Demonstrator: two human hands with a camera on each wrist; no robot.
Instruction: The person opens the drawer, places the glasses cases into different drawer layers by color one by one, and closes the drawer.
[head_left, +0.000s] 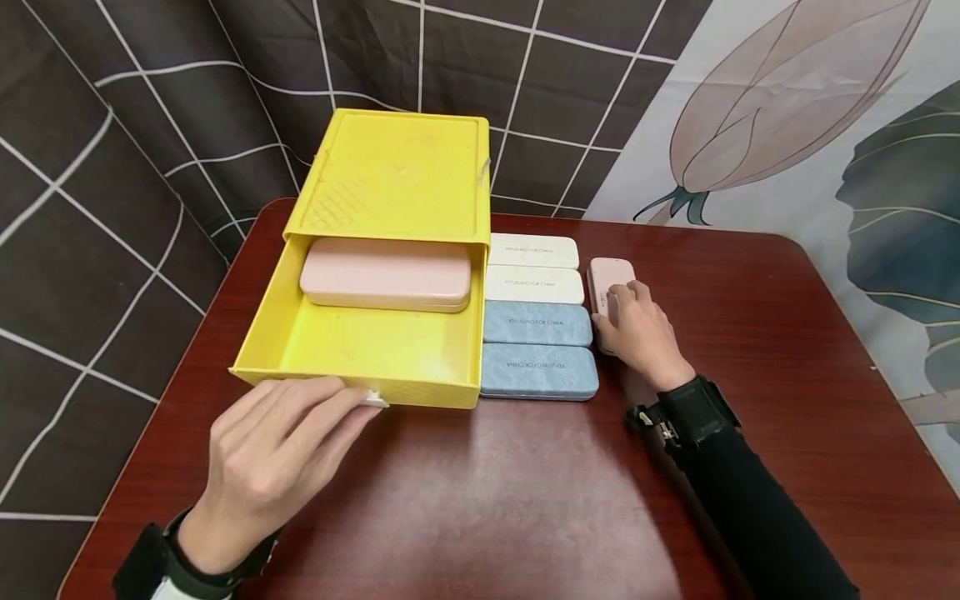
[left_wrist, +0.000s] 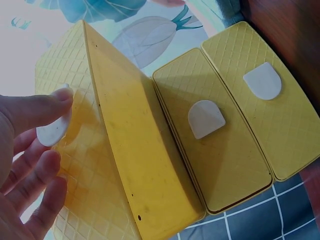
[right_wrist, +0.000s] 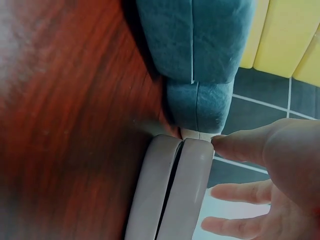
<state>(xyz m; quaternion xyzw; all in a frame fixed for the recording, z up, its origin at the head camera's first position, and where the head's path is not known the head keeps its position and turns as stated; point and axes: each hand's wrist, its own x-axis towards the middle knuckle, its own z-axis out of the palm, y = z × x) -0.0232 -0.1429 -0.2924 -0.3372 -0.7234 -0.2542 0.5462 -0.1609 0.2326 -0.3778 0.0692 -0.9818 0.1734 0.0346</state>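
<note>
My left hand point(head_left: 281, 454) pinches the white pull tab point(left_wrist: 54, 127) on the front of a yellow drawer point(head_left: 360, 393), with the thumb on the tab. The drawer stands pulled out of its yellow box, and a pink glasses case point(head_left: 386, 275) lies at the back inside it. On the table to the right, my right hand point(head_left: 645, 337) reaches over a second pink glasses case point(right_wrist: 172, 192), which is closed and lies flat. The right thumb touches near the case's end, while the other fingers are spread along its top.
Two blue glasses cases point(head_left: 538, 372) and two white glasses cases point(head_left: 534, 285) lie in a row along the drawer's right side. In the left wrist view, two more yellow drawer fronts point(left_wrist: 215, 165) with white tabs show. Dark checked cloth point(head_left: 247, 100) hangs behind the reddish-brown table point(head_left: 787, 350).
</note>
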